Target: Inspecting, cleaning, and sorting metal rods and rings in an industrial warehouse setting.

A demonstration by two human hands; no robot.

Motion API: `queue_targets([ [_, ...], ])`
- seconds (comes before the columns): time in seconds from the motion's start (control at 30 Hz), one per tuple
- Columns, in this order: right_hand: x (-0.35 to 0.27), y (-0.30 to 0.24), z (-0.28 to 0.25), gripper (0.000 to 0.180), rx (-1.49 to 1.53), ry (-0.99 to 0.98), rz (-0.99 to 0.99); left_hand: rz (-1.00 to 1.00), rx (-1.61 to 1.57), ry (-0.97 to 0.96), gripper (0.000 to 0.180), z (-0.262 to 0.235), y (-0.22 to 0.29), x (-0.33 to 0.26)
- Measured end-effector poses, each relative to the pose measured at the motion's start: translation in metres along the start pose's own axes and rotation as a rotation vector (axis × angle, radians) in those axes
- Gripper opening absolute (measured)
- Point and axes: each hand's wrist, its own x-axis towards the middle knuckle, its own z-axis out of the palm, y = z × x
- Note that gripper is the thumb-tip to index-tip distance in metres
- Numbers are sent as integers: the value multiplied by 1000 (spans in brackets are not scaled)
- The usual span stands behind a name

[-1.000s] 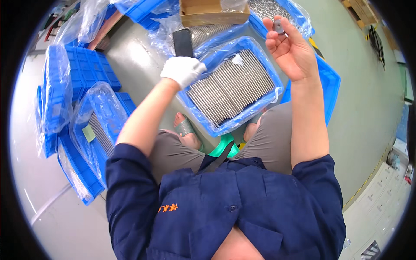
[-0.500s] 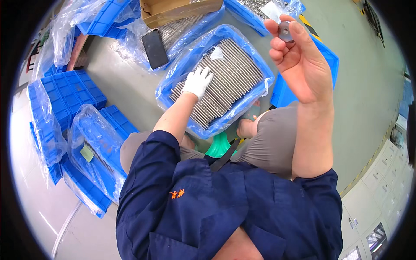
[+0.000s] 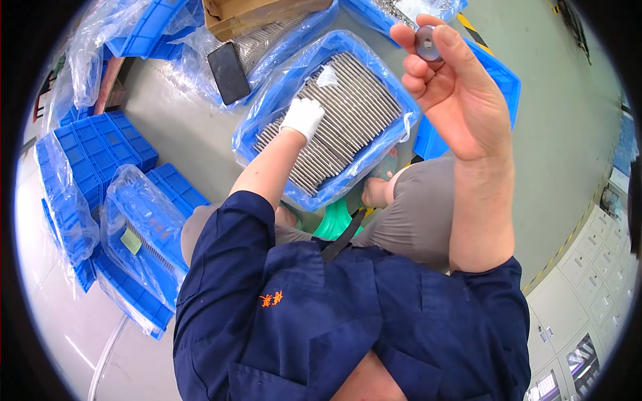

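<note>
Raised at the upper right, my bare right hand pinches a round grey metal ring with a small central hole between thumb and fingers. My left hand, in a white glove, rests on the left part of a layer of slim metal rods. Its fingers are curled down and their tips are hidden, so whether a rod is in them does not show. The rods lie side by side in a blue crate lined with clear plastic. A scrap of white material lies on the rods.
A black phone lies by a second lined crate, below a cardboard box. Stacked blue crates and a plastic-wrapped crate stand at left. Another blue crate sits behind my right hand. Grey cabinets line the right.
My left hand's fingers have gone from spread out to curled on the rods. The view has shifted slightly, and my right hand still holds up the metal ring.
</note>
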Motion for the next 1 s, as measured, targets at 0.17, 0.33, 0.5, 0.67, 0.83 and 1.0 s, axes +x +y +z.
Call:
queue_targets([
  [0.17,1,-4,12,25,55,24,5,-127,51,-78,19,4,-13,-7],
  [0.33,-8,4,-4,19,100,99,51,126,32,-153,18,20,14,-26],
  [0.5,-10,6,8,16,167,66,62,84,-104,-246,14,15,7,-54],
  [0.67,-3,13,27,16,194,22,117,-3,-113,-359,22,-31,23,-77],
  [0.83,4,26,47,15,198,-51,152,-261,-239,-337,23,-68,13,-121],
  [1.0,18,41,48,13,125,-43,98,-552,-662,46,30,-123,-7,-183],
])
